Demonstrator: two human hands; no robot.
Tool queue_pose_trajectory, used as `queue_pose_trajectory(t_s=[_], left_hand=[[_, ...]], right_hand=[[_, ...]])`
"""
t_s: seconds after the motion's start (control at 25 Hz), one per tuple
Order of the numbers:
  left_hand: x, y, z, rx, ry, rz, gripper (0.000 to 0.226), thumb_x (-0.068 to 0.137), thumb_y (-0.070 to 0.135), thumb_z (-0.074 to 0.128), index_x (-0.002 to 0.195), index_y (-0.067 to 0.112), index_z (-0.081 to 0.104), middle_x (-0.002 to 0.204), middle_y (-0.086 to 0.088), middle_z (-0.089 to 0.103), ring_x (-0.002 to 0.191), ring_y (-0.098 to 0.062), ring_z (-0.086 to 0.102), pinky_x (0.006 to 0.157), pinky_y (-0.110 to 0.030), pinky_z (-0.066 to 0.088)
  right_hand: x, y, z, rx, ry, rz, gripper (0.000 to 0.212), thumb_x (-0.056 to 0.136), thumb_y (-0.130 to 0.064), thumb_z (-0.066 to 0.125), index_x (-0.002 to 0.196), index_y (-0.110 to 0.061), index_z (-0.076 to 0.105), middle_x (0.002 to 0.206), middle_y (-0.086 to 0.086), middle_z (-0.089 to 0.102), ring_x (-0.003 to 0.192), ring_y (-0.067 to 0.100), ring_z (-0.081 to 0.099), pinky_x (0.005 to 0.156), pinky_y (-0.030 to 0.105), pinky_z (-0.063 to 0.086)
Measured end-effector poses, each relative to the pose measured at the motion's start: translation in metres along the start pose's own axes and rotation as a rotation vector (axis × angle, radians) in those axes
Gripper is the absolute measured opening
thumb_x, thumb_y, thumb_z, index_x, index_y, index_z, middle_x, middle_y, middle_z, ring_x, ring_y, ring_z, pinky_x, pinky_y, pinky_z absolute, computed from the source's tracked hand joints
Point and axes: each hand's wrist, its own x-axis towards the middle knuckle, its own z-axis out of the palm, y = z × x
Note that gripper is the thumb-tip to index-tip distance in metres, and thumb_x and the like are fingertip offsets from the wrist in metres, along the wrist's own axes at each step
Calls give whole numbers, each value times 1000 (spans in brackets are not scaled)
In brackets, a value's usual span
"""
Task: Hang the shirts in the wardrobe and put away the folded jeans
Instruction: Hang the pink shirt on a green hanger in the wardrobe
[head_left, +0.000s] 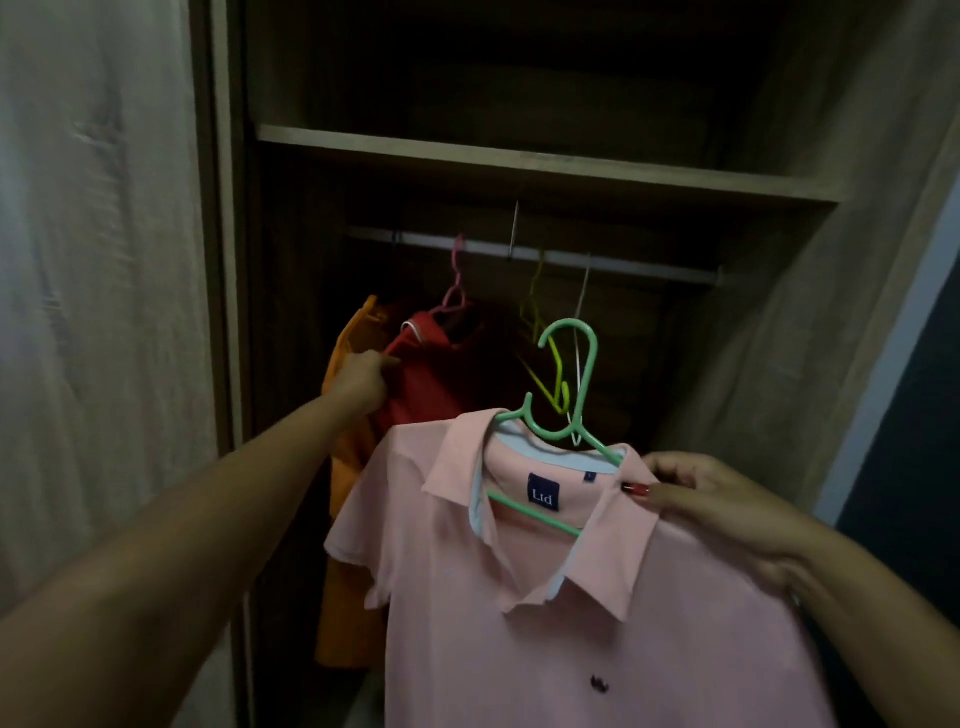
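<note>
Right hand (722, 512): clamped on pink shirt (597, 623) and green hanger (566, 405), lower right.
Left hand (361, 382): pinching red shirt (436, 379) on rail (530, 254), centre.

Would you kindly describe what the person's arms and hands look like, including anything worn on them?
Both forearms are bare, with no sleeves, watch or bracelets in view. The right hand has a glossy red-painted thumbnail. The left hand shows no rings; its nails are not visible.

A pink polo shirt (597, 623) with a navy label sits on a mint-green hanger (569, 415). Behind hang a red shirt (436, 384) on a pink hanger (456, 291), an orange shirt (348, 467) and a yellow hanger (545, 353).
</note>
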Motion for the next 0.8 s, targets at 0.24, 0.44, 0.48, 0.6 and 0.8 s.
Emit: queue_pose_trajectory(t_s=[0.24, 0.44, 0.48, 0.6, 0.8], left_hand=[[23, -72, -46, -102, 168, -67, 50, 87, -8, 37, 131, 11, 55, 135, -19, 52, 116, -37, 57, 104, -44, 44], [6, -94, -44, -48, 22, 265, 62, 77, 15, 56, 138, 10, 45, 133, -20, 55, 124, -32, 52, 108, -30, 37], [3, -99, -42, -40, -17, 294, 66, 77, 17, 57, 140, 13, 41, 134, -19, 53, 125, -31, 51, 109, -33, 37], [-2, -117, -36, -43, -35, 336, 67, 79, -1, 63, 141, 14, 40, 136, -11, 52, 128, -21, 49, 105, -17, 32], [-19, -127, -31, -133, 66, 345, 61, 76, -11, 57, 131, 15, 55, 128, 4, 59, 120, -4, 49, 95, -3, 27]], right_hand=[[20, -62, 36, 406, 40, 185, 28, 78, -5, 64, 104, 5, 67, 100, 25, 71, 89, 31, 69, 83, 41, 56], [95, -123, 94, 461, 213, 73, 18, 86, -3, 60, 100, 8, 65, 78, 21, 70, 68, 25, 69, 60, 28, 57], [111, -134, 111, 468, 243, 34, 15, 85, -2, 61, 95, 7, 65, 71, 19, 69, 61, 23, 67, 56, 25, 55], [157, -156, 155, 469, 295, -69, 14, 85, -5, 57, 92, 4, 65, 73, 15, 64, 63, 23, 63, 58, 25, 50], [237, -149, 189, 374, 455, -126, 26, 92, -11, 47, 108, 6, 59, 71, 9, 58, 59, 16, 56, 40, 18, 42]])
